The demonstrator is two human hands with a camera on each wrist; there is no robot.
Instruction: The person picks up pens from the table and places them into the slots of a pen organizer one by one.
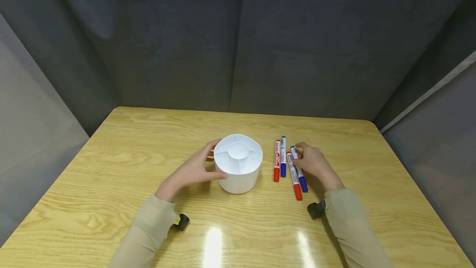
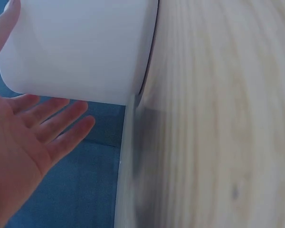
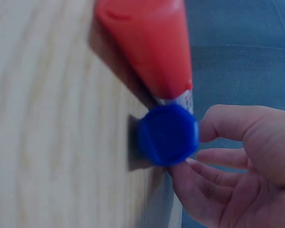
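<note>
Nearest the wearer, the right hand [image 1: 316, 164] curls loosely against the blue-capped marker [image 1: 299, 169], gripping nothing yet; its long axis runs away from the body; the left hand [image 1: 193, 171], fingers relaxed, touches the white holder [image 1: 239, 169] just left.

Wooden table [image 1: 122, 164]: light grain, rounded far corners. Grey fabric panels [image 1: 238, 40] enclose its far, left and right sides. Two glare spots lie near the front edge.
</note>
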